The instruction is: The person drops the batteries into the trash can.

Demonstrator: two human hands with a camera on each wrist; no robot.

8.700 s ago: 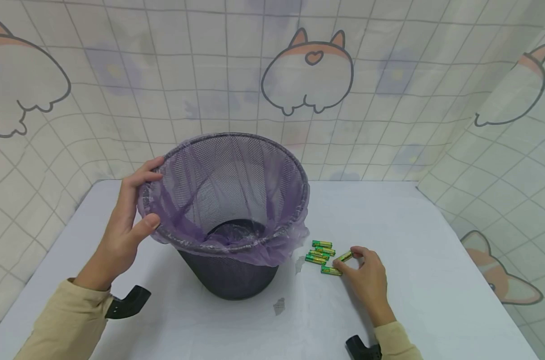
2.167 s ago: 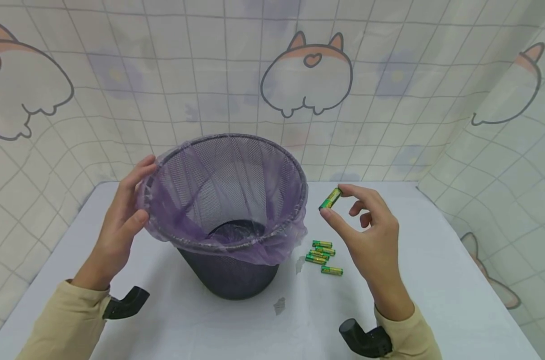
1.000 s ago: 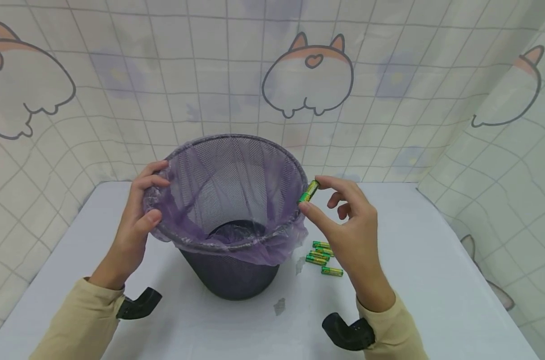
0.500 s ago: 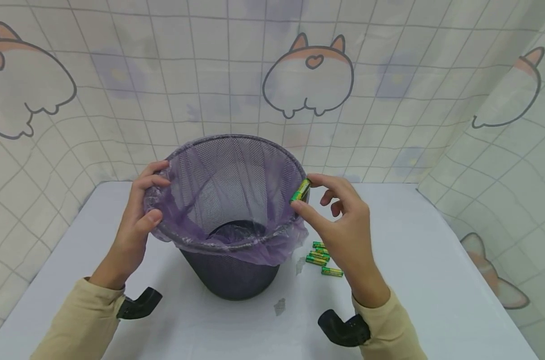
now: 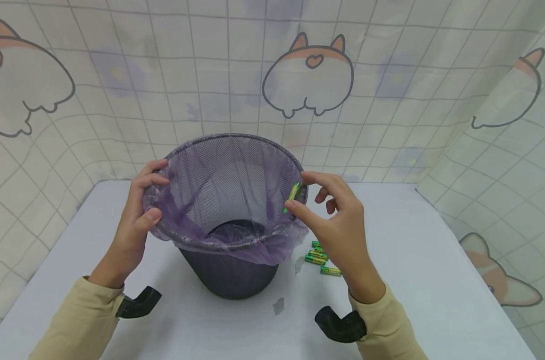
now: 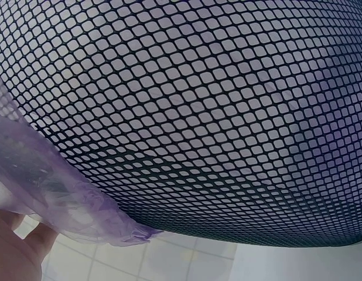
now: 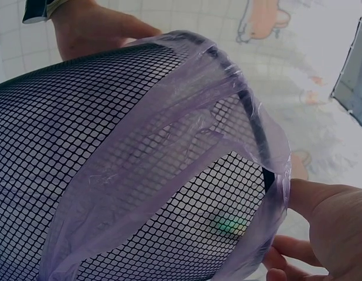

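A black mesh wastebasket (image 5: 236,275) with a purple bag (image 5: 258,255) folded over its rim leans on the table. My left hand (image 5: 130,225) holds the rim at the left, fingertips and thumb on the bag. At the right side of the mouth, my right hand (image 5: 337,215) has thumb and index finger parted over the rim. A green and yellow battery (image 5: 293,195) is just inside the mouth, steeper than the finger gap, its lower end below the thumb. The right wrist view shows it as a green blur (image 7: 231,225) through the mesh.
Several more green batteries (image 5: 316,254) lie on the white table (image 5: 416,280) right of the basket, partly behind my right hand. Grey tape patches (image 5: 279,306) are stuck near the basket's base. A patterned curtain (image 5: 209,75) surrounds the table.
My right hand picked up a battery from the table and carried it up and left over the rim. Its pinch has loosened, and the battery has tipped downward. The left hand shifted slightly.
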